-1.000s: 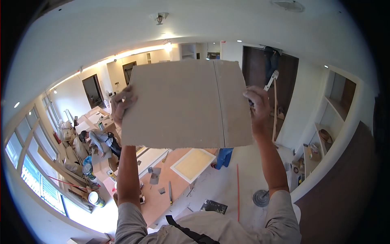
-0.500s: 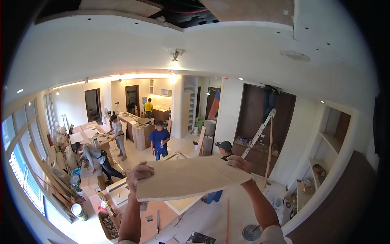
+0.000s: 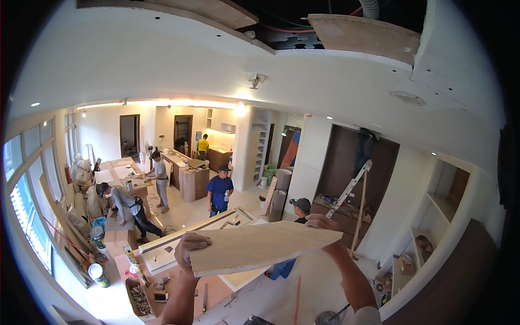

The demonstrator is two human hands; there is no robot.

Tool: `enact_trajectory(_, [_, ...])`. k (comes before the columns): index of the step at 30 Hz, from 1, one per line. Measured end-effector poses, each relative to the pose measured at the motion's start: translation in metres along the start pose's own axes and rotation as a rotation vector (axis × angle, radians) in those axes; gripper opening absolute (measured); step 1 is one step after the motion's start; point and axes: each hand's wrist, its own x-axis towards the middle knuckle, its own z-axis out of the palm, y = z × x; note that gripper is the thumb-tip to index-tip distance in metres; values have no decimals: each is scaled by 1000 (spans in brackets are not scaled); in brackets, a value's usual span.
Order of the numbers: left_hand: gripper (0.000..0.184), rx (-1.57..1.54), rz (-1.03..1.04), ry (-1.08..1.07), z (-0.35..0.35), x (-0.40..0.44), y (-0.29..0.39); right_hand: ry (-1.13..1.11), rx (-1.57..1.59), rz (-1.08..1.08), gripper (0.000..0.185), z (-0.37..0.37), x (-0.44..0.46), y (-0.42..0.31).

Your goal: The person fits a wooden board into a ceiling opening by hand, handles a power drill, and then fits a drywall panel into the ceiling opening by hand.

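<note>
A pale piece of plasterboard with a rough broken edge is held out in front of me, tilted so that its right end is higher. My left hand grips its left end, fingers over the top face. At the far right corner my right hand is closed on the board, its fingers curled over the edge. Both thumbs are hidden. Overhead, the white ceiling has a ragged opening with loose board pieces, wires and a duct inside it.
Below the board stands a workbench with a knife, tubes and a box of scraps. One co-worker is just beyond the board; several others work farther back. A ladder leans at the right, beside wall shelves.
My view has tilted up, showing more of the ceiling opening. The plasterboard sits slightly lower and farther right in view, with its left end dipped. Both hands keep their hold.
</note>
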Motion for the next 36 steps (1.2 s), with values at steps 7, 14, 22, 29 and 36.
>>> enact_trajectory(7, [44, -54, 22, -28, -7, 5, -1, 91, 45, 16, 19, 3, 8, -12])
enact_trajectory(14, [48, 26, 100, -132, -20, 23, 9, 164, 140, -12, 22, 14, 10, -23])
enact_trajectory(22, [41, 162, 115, -251, -30, 43, 38, 206, 304, 75, 23, 54, -14, -15])
enact_trajectory(29, [39, 318, 109, -329, -53, 45, 57, 229, 474, 143, 19, 106, -34, -26])
enact_trajectory(36, [38, 477, 169, -346, -71, 53, 73, 231, 580, 95, 24, 133, -5, -49])
